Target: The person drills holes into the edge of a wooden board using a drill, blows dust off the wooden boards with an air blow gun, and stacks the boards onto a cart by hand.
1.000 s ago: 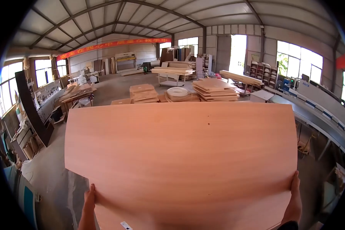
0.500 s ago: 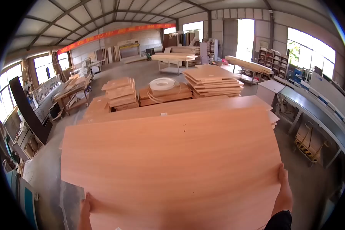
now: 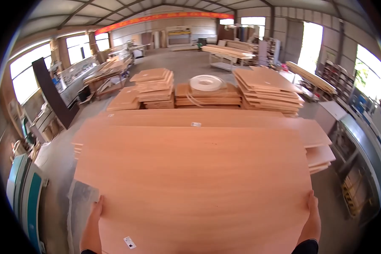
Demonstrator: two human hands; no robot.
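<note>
A large wood-grain board (image 3: 194,173) spans the middle of the view, with a small white label (image 3: 129,242) near its lower left. My left hand (image 3: 96,207) grips its left edge by a notch-like step in the outline, thumb on top. On the right edge, my right hand (image 3: 313,205) is closed around the board, its fingers partly hidden beneath. Beyond the far edge lie more wood-grain boards (image 3: 156,117) in a low stack, one carrying a white label (image 3: 195,124). Whether the held board touches that stack I cannot tell.
Behind are stacks of panels on the left (image 3: 154,86) and right (image 3: 269,86), with a white roll of edge banding (image 3: 207,83) between them. A metal-topped machine (image 3: 364,135) and a yellow cart (image 3: 351,197) stand right. A dark panel (image 3: 55,93) leans at left.
My view has turned left, so the background sits further right. The held board now looks more level, and its lower-left label has come fully into view. Both hands still hold it.
</note>
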